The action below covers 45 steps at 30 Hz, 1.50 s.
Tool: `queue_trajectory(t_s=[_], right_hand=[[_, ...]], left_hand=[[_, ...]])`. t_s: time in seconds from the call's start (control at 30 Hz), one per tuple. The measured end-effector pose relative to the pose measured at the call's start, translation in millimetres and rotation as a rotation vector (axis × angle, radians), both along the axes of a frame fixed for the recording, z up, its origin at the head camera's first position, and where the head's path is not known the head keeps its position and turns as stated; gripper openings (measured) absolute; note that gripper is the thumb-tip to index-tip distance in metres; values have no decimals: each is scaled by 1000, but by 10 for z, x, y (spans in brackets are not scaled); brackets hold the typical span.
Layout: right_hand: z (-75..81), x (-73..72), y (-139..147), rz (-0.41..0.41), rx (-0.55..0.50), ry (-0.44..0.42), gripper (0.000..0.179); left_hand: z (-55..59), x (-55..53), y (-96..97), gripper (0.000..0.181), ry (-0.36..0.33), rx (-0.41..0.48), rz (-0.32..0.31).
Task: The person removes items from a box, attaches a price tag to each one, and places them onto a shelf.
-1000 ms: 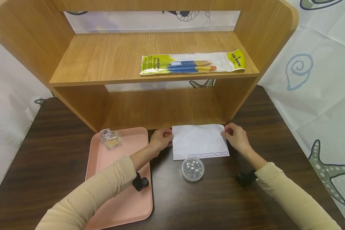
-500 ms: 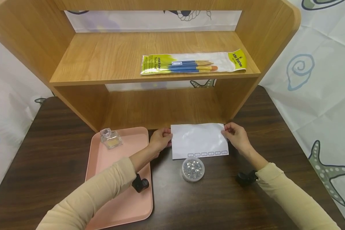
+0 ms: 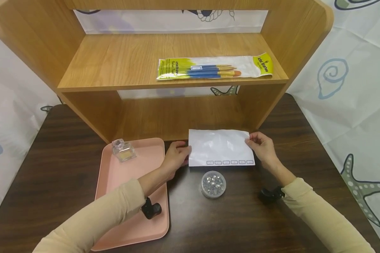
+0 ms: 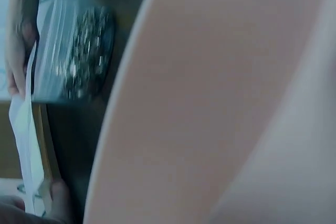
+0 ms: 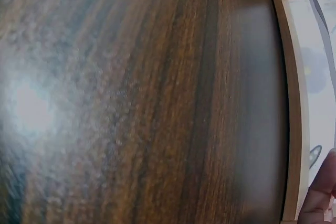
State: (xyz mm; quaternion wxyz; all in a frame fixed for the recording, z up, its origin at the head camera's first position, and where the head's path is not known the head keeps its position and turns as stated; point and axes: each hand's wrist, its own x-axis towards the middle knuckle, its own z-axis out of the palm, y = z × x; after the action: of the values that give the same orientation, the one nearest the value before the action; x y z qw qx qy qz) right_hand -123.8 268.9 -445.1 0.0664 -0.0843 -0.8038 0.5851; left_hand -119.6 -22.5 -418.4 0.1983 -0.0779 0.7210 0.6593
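Both hands hold a white envelope [image 3: 220,147] with a row of small printed boxes along its near edge. My left hand [image 3: 175,156] pinches its left edge, and in the left wrist view that edge [image 4: 26,145] runs between thumb and fingers. On the other side my right hand [image 3: 263,149] pinches the right edge between thumb and fingers. From the right wrist the envelope [image 5: 321,19] appears as a thin raised strip above the table. A round clear tub [image 3: 213,184] of silvery beads stands just in front of the envelope.
Behind the hands stands a wooden shelf unit [image 3: 114,70], with a packet of artist brushes [image 3: 215,67] on its upper board. A pink tray [image 3: 142,232] lies under the left forearm, a small glass bottle [image 3: 124,151] at its far corner. Dark tabletop [image 3: 228,225] surrounds them.
Both hands have moved the envelope away from the tub toward the shelf, leaving a gap between its near edge and the tub. The tub, tray and brush packet stay put.
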Motion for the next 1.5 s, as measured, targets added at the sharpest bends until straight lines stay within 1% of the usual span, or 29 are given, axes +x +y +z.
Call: queue_trajectory(t_s=[0.1,0.2,0.3,0.37,0.47,0.53,0.67,0.73,0.8,0.87,0.97,1.1,1.3,1.5], right_hand=[[6,-4,-2,-30,-19,-12,16],[1,-10,-2,-63,-24,-24,16],[-16,-18,-11,-94,-43,-26,15],[-21,-19,-26,-106,-53,-31,14],[-19,-18,-49,-114,-73,-30,13],[-18,-18,-61,-124,-75,-29,13],[-18,-18,-61,-147,-83,-14,13],[-19,-18,-67,-164,-94,-6,13],[-24,-16,-71,-174,-106,4,11],[-26,-8,-78,-178,-106,0,11],[-33,5,-97,-169,-102,-12,12],[-44,23,-129,-152,-108,-23,11],[-55,49,-147,-151,-126,-17,9],[-57,58,-142,-139,-124,-11,10]], left_hand=[[2,131,-2,50,32,35,34],[10,261,36,44,55,71,57],[25,354,107,35,60,110,51],[30,384,156,31,57,132,46],[34,390,214,29,53,165,62],[35,380,237,29,47,194,102],[43,372,266,31,21,278,207],[47,386,280,33,11,304,225],[48,397,299,35,0,315,213],[41,403,322,35,-2,306,187],[15,391,357,35,11,286,155],[-24,363,399,35,36,254,147],[-70,337,428,35,61,228,143],[-81,327,417,32,64,184,127]])
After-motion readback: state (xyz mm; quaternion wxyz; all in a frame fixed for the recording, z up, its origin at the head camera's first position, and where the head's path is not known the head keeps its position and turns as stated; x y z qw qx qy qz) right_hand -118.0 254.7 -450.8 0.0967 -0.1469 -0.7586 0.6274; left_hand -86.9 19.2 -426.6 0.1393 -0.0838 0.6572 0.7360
